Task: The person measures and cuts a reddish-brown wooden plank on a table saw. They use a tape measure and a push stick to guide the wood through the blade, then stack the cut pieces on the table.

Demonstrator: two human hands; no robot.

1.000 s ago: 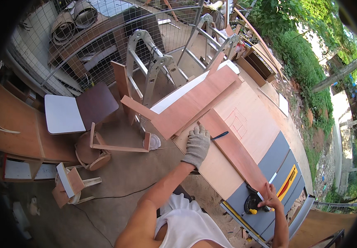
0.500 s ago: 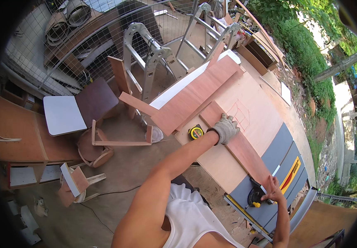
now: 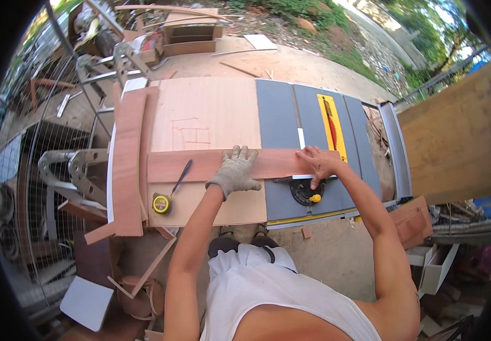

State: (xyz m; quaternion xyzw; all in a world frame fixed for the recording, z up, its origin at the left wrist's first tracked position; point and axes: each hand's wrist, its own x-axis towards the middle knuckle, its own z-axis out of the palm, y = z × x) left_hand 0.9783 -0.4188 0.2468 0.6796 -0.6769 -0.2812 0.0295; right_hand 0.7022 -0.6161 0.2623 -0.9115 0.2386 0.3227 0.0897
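Since a moment ago your view has swung round to face the table [image 3: 336, 207] square on, and your left hand [image 3: 235, 170], which was just touching the tape [image 3: 161, 203], now lies on the strip [image 3: 200, 165]. Left to right: boards [image 3: 129, 159] stacked at the left edge, tape and pencil [image 3: 180, 178] on the plywood [image 3: 211, 113], gloved left hand flat and open on the strip's middle, bare right hand [image 3: 318, 163] with fingers spread, pressing its right end beside the yellow blade insert [image 3: 329, 122]. Both arms reach forward, gripping nothing.

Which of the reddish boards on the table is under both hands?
The crosswise reddish strip, with the gloved left hand and bare right hand on it. The other reddish board lies lengthwise at the table's left edge, untouched.
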